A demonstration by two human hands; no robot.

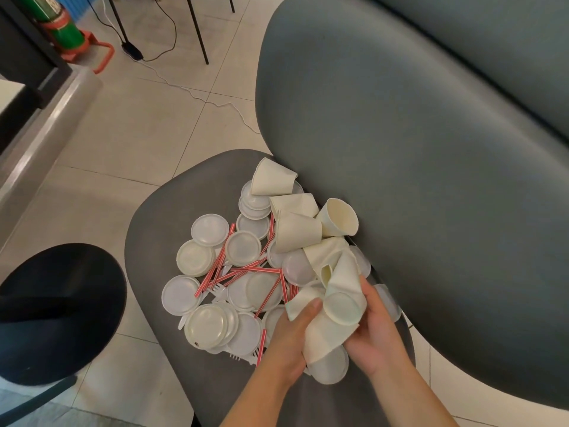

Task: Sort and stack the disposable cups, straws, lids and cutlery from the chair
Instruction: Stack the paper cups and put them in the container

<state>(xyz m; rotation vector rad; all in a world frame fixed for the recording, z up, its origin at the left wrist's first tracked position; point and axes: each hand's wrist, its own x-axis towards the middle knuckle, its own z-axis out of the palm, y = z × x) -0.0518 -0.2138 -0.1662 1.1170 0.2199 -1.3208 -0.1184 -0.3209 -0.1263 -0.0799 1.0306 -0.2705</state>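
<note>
- Above the near edge of the chair seat, the left hand is wrapped round a paper cup, with the thumb pressed on its wall.
- Just to the right, over the same edge of the chair seat, the right hand is curled round a second cup. The two cups are touching.
- The step in hand is judged to be gathering the cups into one nested stack. Little of the sorting appears done, since everything else lies mixed.
- For the next move, the two held cups would need to be turned the same way and one slid into the other. Only light pressure is called for, as the thin walls look creased.
- Across the middle of the chair seat, white lids are scattered and overlapping. Red-striped straws are laid over and under them, and white forks are partly buried.
- At the far right of the chair seat, against the backrest, loose cups are tumbled on their sides.
- Left of the chair seat a black stool is seen. Beyond the chair seat, a cable is trailed over the tiled floor.
</note>
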